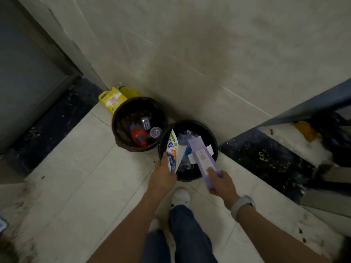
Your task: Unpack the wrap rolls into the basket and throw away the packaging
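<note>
Over the black bin, the left hand grips a white wrapper; the right hand grips a purple box.

Dim, soft, wide-angle edge distortion

2 bins on the floor by the wall: left bin holding cans, right bin touching it. Jug behind the left bin. Box and wrapper over the right bin's near rim.
</note>
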### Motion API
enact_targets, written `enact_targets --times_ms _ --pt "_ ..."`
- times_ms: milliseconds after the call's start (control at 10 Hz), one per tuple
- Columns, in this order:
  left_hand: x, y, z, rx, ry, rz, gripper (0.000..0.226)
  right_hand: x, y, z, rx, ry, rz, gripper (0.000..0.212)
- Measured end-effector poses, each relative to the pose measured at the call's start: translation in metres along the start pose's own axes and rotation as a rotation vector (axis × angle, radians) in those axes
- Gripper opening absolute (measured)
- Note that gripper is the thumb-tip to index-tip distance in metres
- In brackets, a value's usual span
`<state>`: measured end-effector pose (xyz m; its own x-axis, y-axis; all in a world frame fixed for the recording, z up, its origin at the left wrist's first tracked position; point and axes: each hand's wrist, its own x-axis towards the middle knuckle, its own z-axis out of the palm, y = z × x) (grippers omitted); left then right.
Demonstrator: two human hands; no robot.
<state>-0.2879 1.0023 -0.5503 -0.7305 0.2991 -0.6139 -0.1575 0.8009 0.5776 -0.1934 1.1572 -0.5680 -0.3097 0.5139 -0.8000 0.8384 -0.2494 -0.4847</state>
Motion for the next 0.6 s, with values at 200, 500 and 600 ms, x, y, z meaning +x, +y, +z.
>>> enact_targets --times_ms 200,500,600 --pt "0.136 -0.045 0.073 0.188 -0.057 0.013 0.061 0.140 0.009 0.054 0.111 -0.004 0.170 0.048" --pt "0.184 -0.085 0.124 0.699 -0.194 0.144 0.064 0.184 0.031 0.088 -0.414 -0.075 -0.096 0.043" --pt "0.179 -0.068 0.106 0.704 -0.258 0.157 0.060 0.168 0.015 0.076 -0.406 -0.062 -0.074 0.043"
